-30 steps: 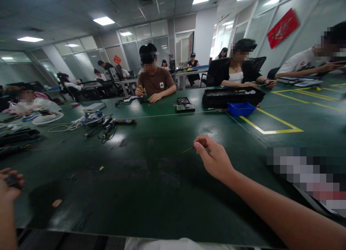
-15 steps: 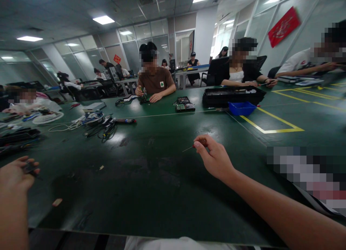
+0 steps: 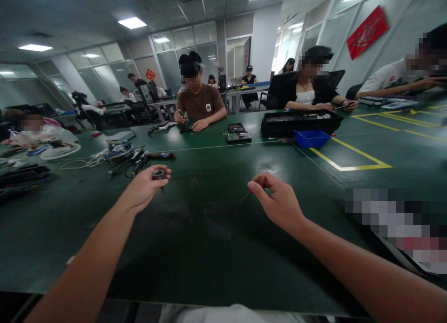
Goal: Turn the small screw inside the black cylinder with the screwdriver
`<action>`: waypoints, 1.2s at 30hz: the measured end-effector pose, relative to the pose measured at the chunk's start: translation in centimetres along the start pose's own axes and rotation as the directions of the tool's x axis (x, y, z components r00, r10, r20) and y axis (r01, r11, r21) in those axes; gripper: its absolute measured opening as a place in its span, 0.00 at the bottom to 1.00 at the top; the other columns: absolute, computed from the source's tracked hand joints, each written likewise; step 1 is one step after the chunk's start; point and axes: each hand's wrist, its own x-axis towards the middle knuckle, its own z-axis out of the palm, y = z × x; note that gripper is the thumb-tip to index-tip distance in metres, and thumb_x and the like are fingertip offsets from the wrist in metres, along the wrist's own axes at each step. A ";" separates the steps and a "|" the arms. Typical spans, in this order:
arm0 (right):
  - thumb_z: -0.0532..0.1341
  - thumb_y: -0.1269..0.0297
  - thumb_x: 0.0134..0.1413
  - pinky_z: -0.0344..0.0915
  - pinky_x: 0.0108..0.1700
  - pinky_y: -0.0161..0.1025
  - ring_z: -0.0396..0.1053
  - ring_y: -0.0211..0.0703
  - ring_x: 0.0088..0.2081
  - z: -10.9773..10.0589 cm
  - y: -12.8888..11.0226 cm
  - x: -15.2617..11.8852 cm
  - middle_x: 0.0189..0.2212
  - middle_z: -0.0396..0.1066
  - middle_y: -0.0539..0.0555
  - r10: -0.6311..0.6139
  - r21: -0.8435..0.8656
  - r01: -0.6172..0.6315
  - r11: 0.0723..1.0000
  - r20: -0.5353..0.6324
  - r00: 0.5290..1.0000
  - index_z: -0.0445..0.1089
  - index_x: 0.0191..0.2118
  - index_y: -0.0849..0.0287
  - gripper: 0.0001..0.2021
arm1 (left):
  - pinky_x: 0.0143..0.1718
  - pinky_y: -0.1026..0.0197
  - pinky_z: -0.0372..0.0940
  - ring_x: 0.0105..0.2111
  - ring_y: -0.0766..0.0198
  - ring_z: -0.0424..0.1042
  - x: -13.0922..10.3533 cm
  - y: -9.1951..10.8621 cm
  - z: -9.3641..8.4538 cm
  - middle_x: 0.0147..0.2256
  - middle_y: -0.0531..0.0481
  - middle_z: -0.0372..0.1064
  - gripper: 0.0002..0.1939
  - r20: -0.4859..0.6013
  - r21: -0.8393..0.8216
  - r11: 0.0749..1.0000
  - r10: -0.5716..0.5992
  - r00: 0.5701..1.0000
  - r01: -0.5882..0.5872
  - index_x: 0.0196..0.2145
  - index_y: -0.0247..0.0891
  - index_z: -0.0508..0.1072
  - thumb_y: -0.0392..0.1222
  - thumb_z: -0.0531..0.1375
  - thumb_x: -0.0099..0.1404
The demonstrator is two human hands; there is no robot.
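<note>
My left hand (image 3: 145,188) is closed around a small dark cylindrical part (image 3: 159,174) with a round, ring-like top, held above the green table. A thin dark piece points down below its fingers; what it is I cannot tell. Across from it, my right hand (image 3: 279,199) grips a small screwdriver (image 3: 261,179) with a reddish-brown handle. The screwdriver's thin shaft slants down and left toward the tabletop. A wide gap separates the two hands.
Cables (image 3: 134,162) and a pen-like tool (image 3: 162,155) lie beyond my left hand. Farther off are a circuit board unit (image 3: 238,134), a long black housing (image 3: 302,124) and a blue tray (image 3: 312,139). A co-worker (image 3: 199,102) sits opposite; others work around.
My left hand has swung from the far left edge in toward the middle, carrying the dark cylindrical part. My right hand stays nearly still, with the screwdriver shaft tilted more steeply downward.
</note>
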 end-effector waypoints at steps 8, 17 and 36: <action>0.57 0.52 0.65 0.61 0.29 0.38 0.67 0.39 0.25 -0.5 -0.1 -0.2 0.24 0.70 0.49 -0.040 0.034 0.042 0.999 -0.052 0.998 0.68 0.32 0.56 0.14 | 0.51 0.49 0.64 0.44 0.56 0.73 -1.1 -2.2 11.0 0.44 0.44 0.74 0.17 0.472 0.168 0.977 0.035 0.881 -0.129 0.46 0.39 0.75 0.36 0.67 0.57; 0.55 0.58 0.68 0.68 0.35 0.39 0.74 0.41 0.32 -0.6 -0.2 -1.1 0.31 0.74 0.51 -0.044 0.216 0.085 0.973 -0.185 0.982 0.68 0.44 0.55 0.09 | 0.52 0.50 0.66 0.46 0.54 0.74 -2.0 -5.7 14.3 0.46 0.44 0.75 0.23 0.443 0.181 0.954 0.136 0.886 -0.237 0.48 0.40 0.75 0.30 0.69 0.54; 0.60 0.56 0.63 0.67 0.31 0.38 0.75 0.42 0.28 -0.6 -0.4 -0.7 0.28 0.78 0.51 -0.127 -0.005 0.127 0.992 0.001 0.992 0.73 0.41 0.57 0.10 | 0.55 0.55 0.64 0.51 0.57 0.72 -2.9 -5.8 13.0 0.50 0.50 0.75 0.21 0.427 0.358 0.817 0.286 0.858 -0.451 0.52 0.44 0.76 0.36 0.68 0.60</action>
